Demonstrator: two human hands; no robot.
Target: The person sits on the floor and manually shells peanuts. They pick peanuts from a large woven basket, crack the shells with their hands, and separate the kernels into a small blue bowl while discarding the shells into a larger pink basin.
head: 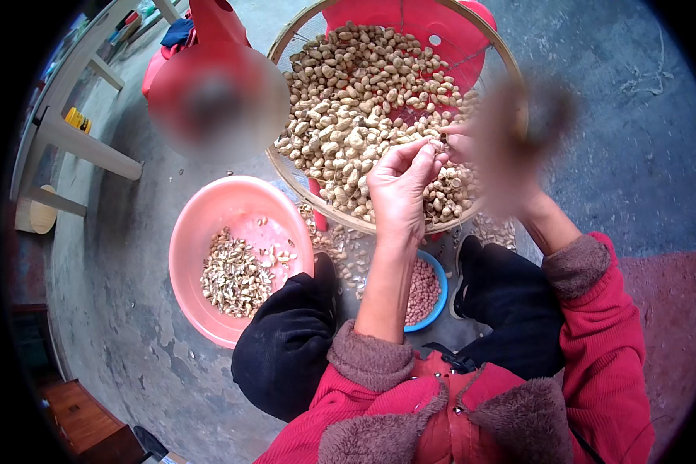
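Observation:
My left hand point(403, 182) pinches a small peanut point(439, 145) between thumb and fingers, above a round woven sieve point(290, 178) with a bamboo rim. The fingertips of my right hand point(463, 144) meet the same peanut from the other side; most of that hand is hidden by a blur. Many unshelled peanuts point(348, 124) lie heaped in the sieve beneath both hands. Between my feet sits a blue bowl point(441, 313) of shelled pink kernels point(422, 290), partly covered by my left forearm. A pink plastic basin point(185, 261) to the left contains broken shells point(235, 278).
The sieve rests on a red plastic stool or chair point(470, 58). Loose shells point(348, 252) litter the concrete floor point(151, 290) under it. At upper left are a blurred area beside a red object point(217, 26) and a pale table leg point(95, 145). A wooden box point(81, 414) stands lower left.

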